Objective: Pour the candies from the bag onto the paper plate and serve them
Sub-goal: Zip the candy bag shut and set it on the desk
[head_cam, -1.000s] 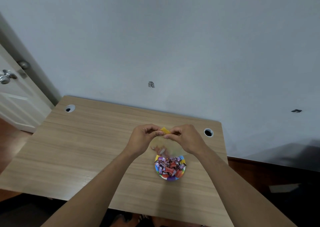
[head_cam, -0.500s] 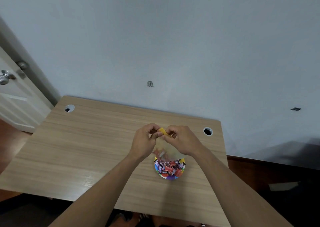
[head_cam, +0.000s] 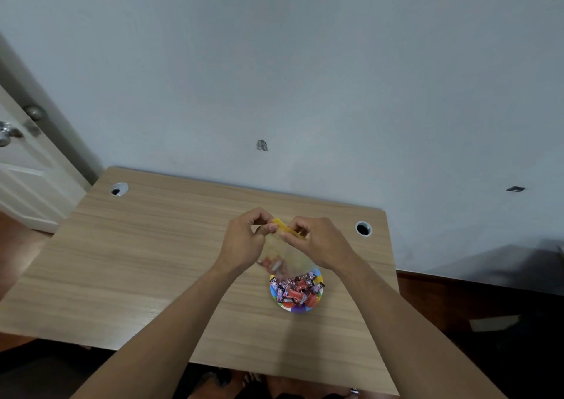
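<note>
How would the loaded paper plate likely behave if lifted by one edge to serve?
The paper plate looks thin, so it would probably flex. The candies are heaped loosely near its rim and might slide off if it tilts. Supporting it from beneath seems safer.

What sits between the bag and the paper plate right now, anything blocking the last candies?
Nothing visible does. Both hands, left hand and right hand, hold the clear bag by its yellow strip directly above the paper plate, already heaped with candies.
</note>
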`<state>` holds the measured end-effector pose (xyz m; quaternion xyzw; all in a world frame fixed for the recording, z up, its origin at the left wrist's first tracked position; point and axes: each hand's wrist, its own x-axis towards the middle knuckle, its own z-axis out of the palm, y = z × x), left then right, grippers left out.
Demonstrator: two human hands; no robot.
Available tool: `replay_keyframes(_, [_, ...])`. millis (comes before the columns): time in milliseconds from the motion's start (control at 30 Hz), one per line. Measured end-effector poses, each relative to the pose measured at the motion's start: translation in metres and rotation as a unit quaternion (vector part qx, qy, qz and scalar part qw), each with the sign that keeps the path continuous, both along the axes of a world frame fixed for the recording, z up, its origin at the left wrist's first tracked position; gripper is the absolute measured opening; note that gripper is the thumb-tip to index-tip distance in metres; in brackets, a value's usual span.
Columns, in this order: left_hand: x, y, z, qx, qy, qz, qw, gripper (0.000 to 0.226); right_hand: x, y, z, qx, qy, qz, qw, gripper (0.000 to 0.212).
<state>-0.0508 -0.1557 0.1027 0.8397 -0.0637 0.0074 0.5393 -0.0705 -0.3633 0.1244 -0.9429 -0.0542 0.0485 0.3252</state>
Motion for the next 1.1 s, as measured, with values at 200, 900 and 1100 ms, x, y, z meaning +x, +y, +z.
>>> replay_keyframes(200, [0.011, 0.015, 0.007, -0.020, 0.012, 0.024, 0.999, 0.023, 0.002, -0.004, 0.000, -0.039, -0.003, -0.003, 0.999, 0.035])
replay_keyframes(900, [0.022, 0.086, -0.028, -0.092, 0.099, 0.136, 0.981, 0.007, -0.008, -0.011, -0.025, -0.152, 0.027, 0.060, 0.986, 0.043])
replay_keyframes(1100, [0.009, 0.110, -0.049, -0.086, 0.128, 0.154, 0.976, 0.013, -0.001, 0.014, -0.044, -0.234, 0.027, 0.099, 0.967, 0.048])
